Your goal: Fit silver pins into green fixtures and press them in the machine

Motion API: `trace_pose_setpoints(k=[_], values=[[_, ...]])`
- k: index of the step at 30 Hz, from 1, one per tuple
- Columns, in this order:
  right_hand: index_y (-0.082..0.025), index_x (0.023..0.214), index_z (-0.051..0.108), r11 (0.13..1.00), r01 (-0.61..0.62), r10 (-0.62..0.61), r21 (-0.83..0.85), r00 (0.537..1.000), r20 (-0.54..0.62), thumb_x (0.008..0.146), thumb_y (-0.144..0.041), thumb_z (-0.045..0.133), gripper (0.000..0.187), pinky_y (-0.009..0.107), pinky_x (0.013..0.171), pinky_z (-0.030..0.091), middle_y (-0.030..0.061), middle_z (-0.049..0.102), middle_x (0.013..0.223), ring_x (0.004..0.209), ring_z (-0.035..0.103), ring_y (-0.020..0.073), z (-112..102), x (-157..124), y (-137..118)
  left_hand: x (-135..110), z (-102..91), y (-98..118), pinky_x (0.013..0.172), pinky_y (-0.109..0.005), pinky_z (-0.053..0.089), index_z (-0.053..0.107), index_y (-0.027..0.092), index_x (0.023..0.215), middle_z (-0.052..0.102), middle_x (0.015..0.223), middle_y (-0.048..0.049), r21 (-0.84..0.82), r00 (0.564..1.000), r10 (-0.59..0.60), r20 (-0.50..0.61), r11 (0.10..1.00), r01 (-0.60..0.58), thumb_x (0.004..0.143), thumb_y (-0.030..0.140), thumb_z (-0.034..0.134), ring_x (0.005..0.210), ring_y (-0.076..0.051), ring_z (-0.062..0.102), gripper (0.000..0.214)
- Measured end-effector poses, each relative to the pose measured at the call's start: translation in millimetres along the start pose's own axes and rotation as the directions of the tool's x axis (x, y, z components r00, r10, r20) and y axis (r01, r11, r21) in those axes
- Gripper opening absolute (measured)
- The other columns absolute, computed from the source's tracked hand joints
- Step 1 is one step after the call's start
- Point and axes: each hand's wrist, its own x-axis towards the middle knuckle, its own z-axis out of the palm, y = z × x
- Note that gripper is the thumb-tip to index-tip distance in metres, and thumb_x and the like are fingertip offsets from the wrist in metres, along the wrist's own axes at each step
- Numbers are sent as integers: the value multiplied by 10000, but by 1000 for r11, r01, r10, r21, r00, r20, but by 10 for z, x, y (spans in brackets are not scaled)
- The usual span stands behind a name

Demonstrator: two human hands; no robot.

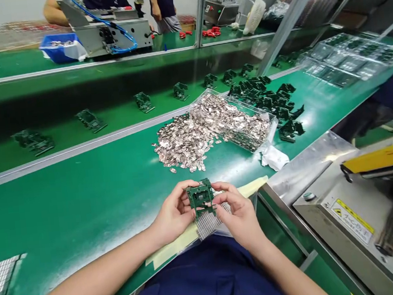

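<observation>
Between both hands, close to the table's front edge, is a dark green plastic frame (200, 197) with a square opening. My left hand (173, 213) grips its left side, thumb below and fingers behind. On its right side my right hand (239, 213) pinches with thumb and forefinger; whether a small part is also in that pinch I cannot make out. Beneath the frame lies a sheet of small silvery pieces in rows (208, 225), with yellow tape (173, 246) along the edge. Further back, a heap of small metal pieces (182, 142) spills from a clear plastic tray (268, 136).
Several green frames (143, 102) sit in a row along the sunken green strip behind the table. More frames are piled (282, 104) right of the tray. A crumpled white paper (274, 157) lies nearby. At right stands a machine (345, 216); people are across the bench.
</observation>
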Motion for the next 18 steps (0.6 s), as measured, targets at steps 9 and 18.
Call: trace_pose_setpoints(k=[9,18], values=[[-206,750,655,988,51,-59,-145,997,-54,826,-185,612,90,358,925,431,81,585,1124,1082,557,235,27,-93,49,-20,84,-54,743,-169,539,512,286,1189,656,1044,-9,39,996,9,90,999,-13,818,110,677,894,-106,667,442],[-190,723,654,995,2,-15,-100,992,-129,830,-209,634,111,284,701,494,71,592,952,849,595,194,77,-129,51,-62,112,-140,689,-177,520,515,251,1178,638,904,-9,191,995,100,29,976,-104,908,201,573,766,-95,615,280]])
